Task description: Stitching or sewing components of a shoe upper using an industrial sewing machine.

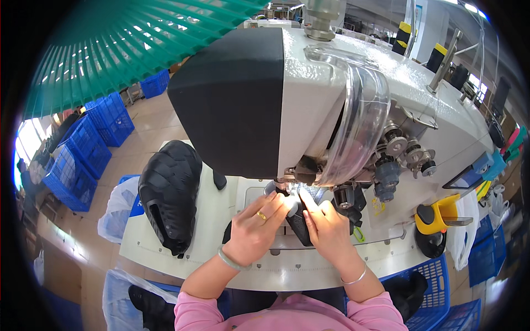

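Note:
My left hand (255, 225) and my right hand (326, 225) press side by side on a black fabric piece (298, 223) lying on the white machine table (221, 209). The piece sits under the needle area of a large white and black sewing machine (309, 94), lit by a small bright lamp. The fingertips of both hands point toward the needle, which the machine head partly hides. A ring is on my left hand and a bracelet on each wrist.
A stack of black pieces (170, 193) lies on the table's left. Blue crates (83, 149) stand on the floor at the left, a blue basket (425, 287) with dark pieces at the lower right. A yellow and black tool (433, 220) rests at the right. Plastic bags hang at the left.

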Motion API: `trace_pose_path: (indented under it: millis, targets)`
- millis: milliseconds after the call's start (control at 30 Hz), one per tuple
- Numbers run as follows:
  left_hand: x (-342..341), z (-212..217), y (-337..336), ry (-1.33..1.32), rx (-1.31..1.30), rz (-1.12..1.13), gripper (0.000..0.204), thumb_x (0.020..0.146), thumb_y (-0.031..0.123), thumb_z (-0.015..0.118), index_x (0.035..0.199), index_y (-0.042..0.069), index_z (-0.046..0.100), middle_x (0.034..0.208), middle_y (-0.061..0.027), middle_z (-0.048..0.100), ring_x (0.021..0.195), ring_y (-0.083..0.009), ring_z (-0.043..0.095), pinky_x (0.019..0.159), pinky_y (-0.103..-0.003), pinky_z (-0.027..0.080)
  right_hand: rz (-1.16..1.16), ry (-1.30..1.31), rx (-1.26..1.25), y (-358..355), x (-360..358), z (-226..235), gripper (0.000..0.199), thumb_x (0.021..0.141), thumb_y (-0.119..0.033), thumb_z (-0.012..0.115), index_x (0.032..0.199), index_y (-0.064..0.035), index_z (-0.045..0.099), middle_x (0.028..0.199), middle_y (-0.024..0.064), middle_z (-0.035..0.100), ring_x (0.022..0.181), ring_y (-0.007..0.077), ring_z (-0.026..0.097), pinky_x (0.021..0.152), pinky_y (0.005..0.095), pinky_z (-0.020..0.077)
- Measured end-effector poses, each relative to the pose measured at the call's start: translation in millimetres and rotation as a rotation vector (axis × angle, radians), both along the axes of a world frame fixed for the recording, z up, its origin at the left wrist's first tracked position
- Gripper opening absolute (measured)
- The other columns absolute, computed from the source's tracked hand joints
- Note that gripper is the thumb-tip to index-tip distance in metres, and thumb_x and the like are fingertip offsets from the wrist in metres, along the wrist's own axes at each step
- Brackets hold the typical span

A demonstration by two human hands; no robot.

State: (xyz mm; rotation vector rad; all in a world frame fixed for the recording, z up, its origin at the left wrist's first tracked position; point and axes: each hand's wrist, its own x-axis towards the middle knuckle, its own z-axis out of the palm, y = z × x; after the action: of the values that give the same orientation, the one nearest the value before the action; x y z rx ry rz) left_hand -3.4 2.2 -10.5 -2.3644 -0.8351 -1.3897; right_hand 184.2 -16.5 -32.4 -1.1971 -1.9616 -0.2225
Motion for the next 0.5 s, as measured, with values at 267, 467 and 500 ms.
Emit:
trace_pose_path:
  millis: [267,467,500]
  targets:
    - [-5.8,-0.9,9.1,-0.002,-0.031,-0.073,0.034,0.064,-0.010,0.062,0.097,-0.002,0.068,0.104,-0.0135,0.065,0.092,-0.0318,0.068,0.076,-0.036,0.058,-0.051,0.015,-0.002,-2.4,-12.8,0.2,0.040,0.091,-0.012,0.062,0.130,-0.0055,0.058,0.076,0.0093,0.050,0.056,0.0235,0.053,0.051,0.0350,0.0444]
    - [-7.2,1.3,16.0,-0.050,-0.007,-0.158,0.025,0.068,-0.008,0.067,0.092,-0.001,0.069,0.096,-0.0121,0.068,0.087,-0.0307,0.069,0.075,-0.035,0.058,-0.030,0.064,-0.027,-3.5,-7.1,-8.4,0.045,0.092,-0.015,0.061,0.135,-0.0042,0.052,0.076,0.0101,0.050,0.056,0.0253,0.054,0.051,0.0359,0.0453]
    - [-8.0,2.1,15.8,-0.049,-0.010,-0.158,0.025,0.068,-0.008,0.067,0.092,-0.001,0.069,0.096,-0.0121,0.068,0.087,-0.0307,0.069,0.075,-0.035,0.058,-0.035,0.022,-0.028,-4.8,-8.1,-4.8,0.044,0.092,-0.016,0.061,0.134,-0.0039,0.053,0.076,0.0098,0.049,0.055,0.0254,0.054,0.050,0.0359,0.0452]
